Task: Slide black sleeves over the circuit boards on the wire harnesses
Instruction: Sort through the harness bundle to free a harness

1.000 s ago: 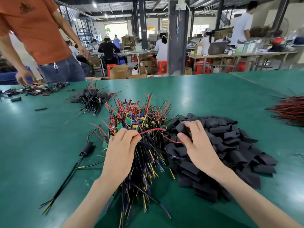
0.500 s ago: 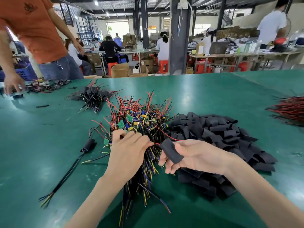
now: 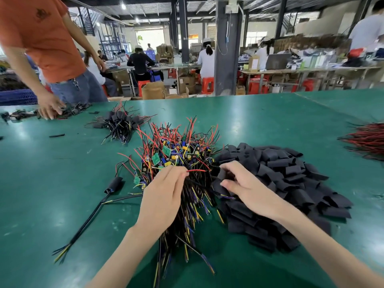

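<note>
Sleeve [image 3: 221, 175] between right hand [image 3: 247, 190] fingers.

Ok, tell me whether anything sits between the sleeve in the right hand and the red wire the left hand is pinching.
Nothing visible does. The black sleeve in the right hand sits just right of the red wire tip that the left hand pinches; open gap between.

I cannot see my left hand [image 3: 164, 196] fingertips, folded under over the harness pile [image 3: 178, 163], so their hold on the red wire [image 3: 196, 170] is unclear. My right hand [image 3: 247, 188] covers most of the black sleeve [image 3: 221, 175] it pinches. The red wire bundle [image 3: 367, 140] runs off the right edge. The orange-shirted person [image 3: 41, 38] is cut at the top, their hand [image 3: 49, 107] blurred
</note>
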